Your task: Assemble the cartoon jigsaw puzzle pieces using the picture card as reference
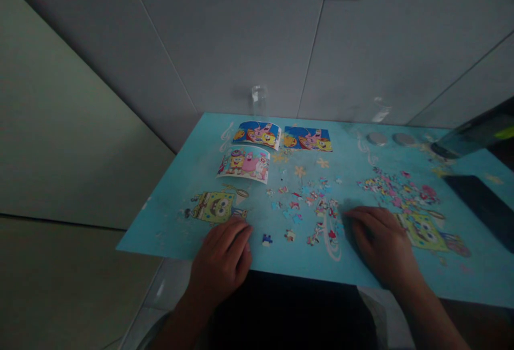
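My left hand rests at the front edge of the blue table mat, left of centre. Its fingers are curled together and their undersides are hidden; I see nothing in them. Right of it lie a dark blue jigsaw piece and a pale jigsaw piece. My right hand lies on the mat with its fingers loosely bent and thumb apart, holding nothing visible. Its fingertips are beside scattered jigsaw pieces. A denser heap of jigsaw pieces lies beyond that hand.
Two curled cartoon picture sheets and a flatter blue picture lie farther back. Clear jars stand by the wall, with two round lids at back right. A dark phone-like slab and a transparent bottle are at right.
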The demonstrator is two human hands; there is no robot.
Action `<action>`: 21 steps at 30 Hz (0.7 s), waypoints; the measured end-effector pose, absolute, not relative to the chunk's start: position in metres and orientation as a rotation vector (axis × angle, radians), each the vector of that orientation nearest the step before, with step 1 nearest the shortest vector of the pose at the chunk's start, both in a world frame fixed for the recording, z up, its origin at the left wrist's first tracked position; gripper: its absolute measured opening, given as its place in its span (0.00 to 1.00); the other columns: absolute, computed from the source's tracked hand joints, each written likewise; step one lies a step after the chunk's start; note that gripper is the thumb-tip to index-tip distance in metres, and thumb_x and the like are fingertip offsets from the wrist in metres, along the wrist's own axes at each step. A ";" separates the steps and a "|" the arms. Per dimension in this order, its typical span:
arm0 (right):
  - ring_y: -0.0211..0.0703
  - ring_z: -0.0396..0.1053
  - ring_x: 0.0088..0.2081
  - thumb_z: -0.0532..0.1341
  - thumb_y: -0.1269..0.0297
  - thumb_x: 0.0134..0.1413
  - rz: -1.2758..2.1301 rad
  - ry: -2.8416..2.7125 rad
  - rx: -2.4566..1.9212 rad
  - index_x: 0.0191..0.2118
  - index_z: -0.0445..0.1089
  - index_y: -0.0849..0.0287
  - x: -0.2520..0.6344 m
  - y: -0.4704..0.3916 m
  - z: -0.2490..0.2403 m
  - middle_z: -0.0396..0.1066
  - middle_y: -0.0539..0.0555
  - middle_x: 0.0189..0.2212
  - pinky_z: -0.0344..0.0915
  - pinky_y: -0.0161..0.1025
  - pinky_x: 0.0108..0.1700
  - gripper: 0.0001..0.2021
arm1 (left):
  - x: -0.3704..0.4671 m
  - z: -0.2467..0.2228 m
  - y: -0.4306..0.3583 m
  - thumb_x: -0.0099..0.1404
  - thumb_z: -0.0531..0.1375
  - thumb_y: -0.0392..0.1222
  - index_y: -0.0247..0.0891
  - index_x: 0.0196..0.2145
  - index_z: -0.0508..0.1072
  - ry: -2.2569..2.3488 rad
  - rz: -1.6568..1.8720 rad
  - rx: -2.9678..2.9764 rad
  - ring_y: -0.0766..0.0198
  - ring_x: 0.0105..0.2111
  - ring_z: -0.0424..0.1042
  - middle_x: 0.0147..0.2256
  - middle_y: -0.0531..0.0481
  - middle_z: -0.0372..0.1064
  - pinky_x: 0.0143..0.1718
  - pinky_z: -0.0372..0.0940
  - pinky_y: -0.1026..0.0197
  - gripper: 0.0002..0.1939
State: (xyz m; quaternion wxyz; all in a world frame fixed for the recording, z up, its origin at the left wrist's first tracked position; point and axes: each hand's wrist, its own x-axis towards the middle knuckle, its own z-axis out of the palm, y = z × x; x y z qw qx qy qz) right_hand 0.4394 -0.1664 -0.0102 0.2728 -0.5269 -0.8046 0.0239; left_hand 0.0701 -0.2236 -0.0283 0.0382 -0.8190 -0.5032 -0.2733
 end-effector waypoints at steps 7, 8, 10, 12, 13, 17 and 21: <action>0.53 0.71 0.45 0.58 0.68 0.65 0.070 -2.169 -1.423 0.47 0.75 0.57 0.438 -0.166 -0.007 0.74 0.58 0.43 0.68 0.54 0.50 0.09 | 0.071 -0.028 -0.224 0.67 0.57 0.32 0.36 0.54 0.72 -1.544 -0.853 -2.518 0.50 0.56 0.70 0.52 0.40 0.72 0.57 0.66 0.45 0.18; 0.53 0.71 0.45 0.58 0.68 0.65 0.071 -2.170 -1.424 0.47 0.75 0.56 0.437 -0.166 -0.007 0.74 0.58 0.43 0.68 0.54 0.50 0.09 | 0.071 -0.027 -0.224 0.67 0.57 0.32 0.36 0.54 0.72 -1.546 -0.854 -2.519 0.50 0.56 0.70 0.52 0.40 0.72 0.57 0.66 0.45 0.18; 0.53 0.71 0.45 0.58 0.68 0.65 0.074 -2.168 -1.430 0.47 0.75 0.56 0.438 -0.166 -0.007 0.74 0.58 0.43 0.68 0.54 0.50 0.10 | 0.071 -0.026 -0.224 0.67 0.57 0.32 0.35 0.54 0.72 -1.546 -0.861 -2.520 0.50 0.56 0.69 0.52 0.40 0.72 0.57 0.66 0.45 0.18; 0.54 0.71 0.45 0.58 0.67 0.65 0.079 -2.170 -1.438 0.47 0.75 0.56 0.438 -0.166 -0.007 0.73 0.58 0.44 0.68 0.55 0.50 0.10 | 0.072 -0.026 -0.224 0.67 0.57 0.31 0.35 0.54 0.72 -1.550 -0.867 -2.518 0.50 0.56 0.69 0.52 0.40 0.72 0.57 0.65 0.45 0.18; 0.54 0.71 0.45 0.58 0.67 0.65 0.083 -2.173 -1.442 0.48 0.74 0.56 0.439 -0.166 -0.008 0.73 0.58 0.44 0.68 0.55 0.50 0.10 | 0.072 -0.025 -0.224 0.67 0.57 0.31 0.34 0.54 0.72 -1.552 -0.868 -2.520 0.50 0.56 0.69 0.52 0.40 0.72 0.57 0.65 0.45 0.18; 0.54 0.71 0.46 0.59 0.67 0.65 0.090 -2.168 -1.437 0.47 0.74 0.56 0.438 -0.167 -0.008 0.73 0.58 0.44 0.68 0.55 0.51 0.09 | 0.072 -0.026 -0.224 0.67 0.57 0.32 0.35 0.54 0.72 -1.558 -0.856 -2.527 0.50 0.55 0.69 0.52 0.40 0.72 0.57 0.66 0.44 0.17; 0.53 0.71 0.45 0.59 0.67 0.65 0.072 -2.176 -1.437 0.47 0.75 0.56 0.438 -0.166 -0.009 0.74 0.58 0.44 0.68 0.54 0.50 0.09 | 0.072 -0.027 -0.224 0.67 0.58 0.32 0.34 0.54 0.72 -1.554 -0.853 -2.520 0.50 0.56 0.69 0.52 0.40 0.72 0.58 0.65 0.44 0.18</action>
